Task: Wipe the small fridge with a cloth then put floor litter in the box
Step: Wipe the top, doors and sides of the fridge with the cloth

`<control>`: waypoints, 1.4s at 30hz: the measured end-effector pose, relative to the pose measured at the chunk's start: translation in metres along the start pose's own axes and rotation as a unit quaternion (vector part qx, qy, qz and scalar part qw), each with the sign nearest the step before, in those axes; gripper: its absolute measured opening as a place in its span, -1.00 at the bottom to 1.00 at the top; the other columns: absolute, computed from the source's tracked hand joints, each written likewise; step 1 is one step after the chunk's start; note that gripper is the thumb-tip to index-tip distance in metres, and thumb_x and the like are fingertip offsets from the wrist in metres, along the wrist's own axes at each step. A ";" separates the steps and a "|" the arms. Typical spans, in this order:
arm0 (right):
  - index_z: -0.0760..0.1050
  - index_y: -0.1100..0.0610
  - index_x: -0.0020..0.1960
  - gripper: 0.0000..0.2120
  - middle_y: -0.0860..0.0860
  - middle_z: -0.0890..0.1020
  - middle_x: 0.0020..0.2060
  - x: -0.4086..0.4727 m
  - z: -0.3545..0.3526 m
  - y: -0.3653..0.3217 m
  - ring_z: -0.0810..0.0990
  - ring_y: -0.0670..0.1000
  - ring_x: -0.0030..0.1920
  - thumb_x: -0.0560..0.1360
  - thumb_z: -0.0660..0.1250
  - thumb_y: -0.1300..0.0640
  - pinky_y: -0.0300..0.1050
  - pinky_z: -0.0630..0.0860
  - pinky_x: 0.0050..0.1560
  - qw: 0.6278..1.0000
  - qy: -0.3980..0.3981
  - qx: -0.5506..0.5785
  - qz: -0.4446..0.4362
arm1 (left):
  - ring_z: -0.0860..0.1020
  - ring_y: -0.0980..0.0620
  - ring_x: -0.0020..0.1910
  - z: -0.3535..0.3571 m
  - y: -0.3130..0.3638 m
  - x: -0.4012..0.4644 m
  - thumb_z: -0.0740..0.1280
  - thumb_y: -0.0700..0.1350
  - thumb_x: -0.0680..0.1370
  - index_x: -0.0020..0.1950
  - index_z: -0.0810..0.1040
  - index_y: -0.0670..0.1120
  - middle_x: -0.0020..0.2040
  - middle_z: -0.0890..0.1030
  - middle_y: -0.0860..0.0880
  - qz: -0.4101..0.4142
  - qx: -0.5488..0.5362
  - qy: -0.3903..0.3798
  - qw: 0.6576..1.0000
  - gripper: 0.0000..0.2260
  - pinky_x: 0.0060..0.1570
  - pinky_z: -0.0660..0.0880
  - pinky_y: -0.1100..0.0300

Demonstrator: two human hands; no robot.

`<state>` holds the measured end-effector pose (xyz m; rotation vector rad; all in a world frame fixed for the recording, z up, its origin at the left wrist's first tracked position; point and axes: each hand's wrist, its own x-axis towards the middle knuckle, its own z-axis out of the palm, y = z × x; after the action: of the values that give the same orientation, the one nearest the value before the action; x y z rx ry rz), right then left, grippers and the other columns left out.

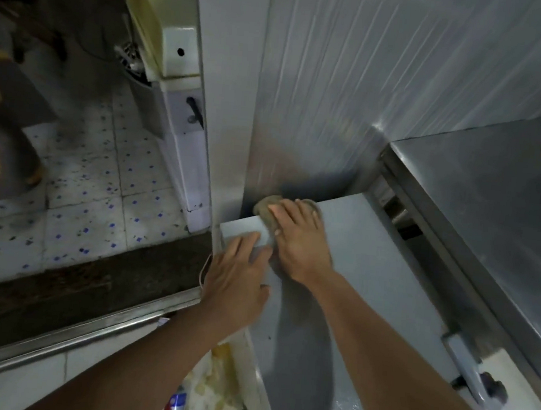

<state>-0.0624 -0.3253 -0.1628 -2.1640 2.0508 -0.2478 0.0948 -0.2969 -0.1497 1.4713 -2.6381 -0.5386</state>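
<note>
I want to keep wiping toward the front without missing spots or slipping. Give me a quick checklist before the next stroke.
1. Cloth under right hand: ok, fingers press it flat.
2. Cloth on fridge top: ok, at the far corner by the wall.
3. Left hand bracing: ok, resting flat on the left edge.
4. Path toward the front: ok, nothing lies on it.
5. Cloth clean enough: cannot tell.

A: Flat grey fridge top, near half bare, passable. Far end shut off by the ribbed grey wall panel.

B: Right side?

A: Brushed steel counter stands higher, touching or just beside; dark gap between, perhaps too narrow. Grey metal hinge bracket juts there.

B: Left?

A: Drops to the blue-speckled tiled floor, open.
</note>
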 end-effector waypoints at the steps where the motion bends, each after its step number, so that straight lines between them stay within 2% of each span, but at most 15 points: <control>1: 0.27 0.08 0.44 -0.51 0.06 0.32 0.42 -0.001 -0.001 0.002 0.21 0.13 0.44 0.54 -0.02 -0.02 0.09 0.09 0.45 1.000 -0.017 0.002 -0.015 | 0.05 -0.03 0.44 0.001 -0.001 -0.005 0.24 0.06 0.49 0.44 0.17 0.07 0.50 0.04 0.01 -0.003 0.003 0.001 1.000 -0.46 0.30 0.23 0.06; 3: 0.17 0.04 0.49 -0.55 0.01 0.22 0.47 -0.001 -0.007 0.025 0.13 0.07 0.48 0.61 0.02 0.05 0.04 0.03 0.47 0.999 -0.030 -0.008 -0.013 | 0.07 -0.01 0.44 0.002 -0.003 -0.014 0.23 0.07 0.49 0.43 0.18 0.07 0.50 0.05 0.02 -0.011 0.007 0.006 1.000 -0.47 0.31 0.25 0.03; 7: 0.09 0.09 0.51 -0.53 0.07 0.13 0.51 -0.007 -0.019 0.075 0.10 0.10 0.48 0.61 0.04 0.07 0.05 0.00 0.49 0.989 -0.003 -0.041 0.142 | 0.07 0.02 0.45 0.005 -0.002 -0.026 0.20 0.04 0.50 0.43 0.19 0.06 0.51 0.06 0.06 -0.032 -0.005 0.017 0.999 -0.49 0.32 0.24 0.03; 9: 0.07 0.08 0.51 -0.51 0.08 0.11 0.51 -0.007 -0.016 0.071 0.08 0.14 0.49 0.61 0.05 0.07 0.08 0.00 0.49 0.985 0.006 -0.035 0.171 | 0.07 0.05 0.46 0.007 0.002 -0.033 0.20 0.02 0.50 0.42 0.21 0.05 0.51 0.08 0.08 -0.042 -0.011 0.026 0.999 -0.51 0.30 0.25 0.05; 11: 0.09 0.07 0.51 -0.49 0.08 0.12 0.51 -0.008 -0.010 0.049 0.10 0.14 0.48 0.58 0.09 0.08 0.08 0.01 0.48 0.989 0.004 -0.033 0.141 | 0.08 0.07 0.47 0.007 0.006 -0.042 0.21 0.00 0.49 0.38 0.25 0.04 0.51 0.09 0.09 -0.057 -0.026 0.036 0.997 -0.54 0.30 0.25 0.06; 13: 0.13 0.05 0.49 -0.45 0.06 0.15 0.50 -0.012 -0.002 0.019 0.13 0.13 0.46 0.52 0.15 0.12 0.06 0.02 0.45 0.997 0.003 -0.034 0.068 | 0.08 0.08 0.48 0.009 0.010 -0.052 0.24 -0.01 0.49 0.37 0.27 0.01 0.52 0.08 0.08 -0.073 -0.042 0.037 0.996 -0.55 0.33 0.24 0.07; 16: 0.14 0.04 0.49 -0.41 0.06 0.16 0.49 -0.019 0.006 -0.023 0.09 0.16 0.47 0.48 0.20 0.13 0.11 0.00 0.45 0.999 -0.017 -0.002 -0.038 | 0.06 0.07 0.49 0.013 0.017 -0.065 0.26 -0.01 0.52 0.44 0.19 -0.02 0.54 0.04 0.04 -0.092 -0.062 0.032 0.993 -0.48 0.38 0.18 0.09; 19: 0.13 0.06 0.50 -0.47 0.06 0.16 0.50 -0.016 0.008 -0.024 0.07 0.13 0.50 0.55 0.13 0.11 0.07 -0.01 0.49 0.994 -0.040 0.016 -0.105 | 0.09 0.07 0.48 0.013 0.020 -0.069 0.26 -0.03 0.52 0.44 0.20 -0.02 0.53 0.05 0.04 -0.094 -0.066 0.039 0.993 -0.49 0.35 0.19 0.11; 22: 0.11 0.06 0.50 -0.52 0.05 0.15 0.49 -0.004 0.002 0.000 0.07 0.10 0.49 0.59 0.08 0.09 0.02 -0.02 0.50 1.000 -0.020 -0.010 -0.021 | 0.14 0.07 0.46 0.012 0.019 -0.071 0.27 -0.04 0.51 0.42 0.24 -0.02 0.52 0.08 0.06 -0.092 -0.068 0.045 0.992 -0.50 0.31 0.23 0.12; 24: 0.11 0.07 0.48 -0.51 0.06 0.14 0.49 -0.001 0.000 0.003 0.05 0.13 0.49 0.58 0.11 0.11 0.05 -0.03 0.49 0.999 -0.008 -0.003 0.049 | 0.15 0.05 0.46 0.012 0.018 -0.073 0.28 -0.04 0.51 0.45 0.21 -0.02 0.51 0.09 0.05 -0.086 -0.065 0.044 0.993 -0.47 0.31 0.24 0.12; 25: 0.12 0.07 0.48 -0.50 0.06 0.14 0.49 -0.002 0.001 -0.003 0.04 0.15 0.49 0.56 0.12 0.12 0.07 -0.02 0.49 0.999 -0.009 0.002 0.052 | 0.16 0.04 0.45 0.012 0.018 -0.074 0.29 -0.03 0.51 0.46 0.20 -0.01 0.51 0.09 0.05 -0.083 -0.064 0.042 0.994 -0.46 0.31 0.25 0.12; 30: 0.21 0.10 0.46 -0.48 0.08 0.20 0.46 -0.025 0.012 -0.050 0.13 0.19 0.46 0.51 0.19 0.11 0.16 0.07 0.45 0.996 -0.019 0.021 -0.081 | 0.31 0.02 0.32 0.007 0.007 -0.089 0.33 -0.04 0.49 0.39 0.27 0.01 0.38 0.26 0.05 -0.103 -0.076 0.067 0.990 -0.51 0.24 0.32 0.14; 34: 0.31 0.03 0.40 -0.49 0.07 0.23 0.43 -0.021 0.017 -0.068 0.18 0.23 0.41 0.45 0.26 0.12 0.20 0.11 0.39 0.993 -0.013 -0.008 -0.117 | 0.36 0.02 0.27 0.003 -0.008 -0.098 0.32 -0.04 0.49 0.38 0.30 0.00 0.33 0.30 0.04 -0.121 -0.060 0.070 0.988 -0.53 0.21 0.37 0.13; 37: 0.33 -0.03 0.36 -0.52 0.05 0.21 0.42 -0.002 0.017 -0.080 0.16 0.20 0.40 0.45 0.26 0.11 0.17 0.09 0.41 0.994 -0.023 -0.032 -0.101 | 0.36 0.02 0.26 0.002 -0.014 -0.101 0.32 -0.07 0.48 0.39 0.31 -0.01 0.34 0.30 0.04 -0.119 -0.047 0.070 0.989 -0.52 0.19 0.37 0.14; 42: 0.35 0.01 0.35 -0.52 0.06 0.22 0.41 -0.033 0.008 -0.082 0.15 0.16 0.42 0.43 0.26 0.11 0.15 0.09 0.43 0.992 -0.027 -0.031 -0.120 | 0.38 0.00 0.26 0.002 -0.015 -0.109 0.34 -0.11 0.46 0.37 0.35 -0.05 0.34 0.33 0.01 -0.133 -0.024 0.070 0.988 -0.52 0.20 0.39 0.12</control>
<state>0.0169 -0.2878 -0.1527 -2.4269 1.7928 -0.1531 0.1651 -0.2130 -0.1449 1.7866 -2.3228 -0.4942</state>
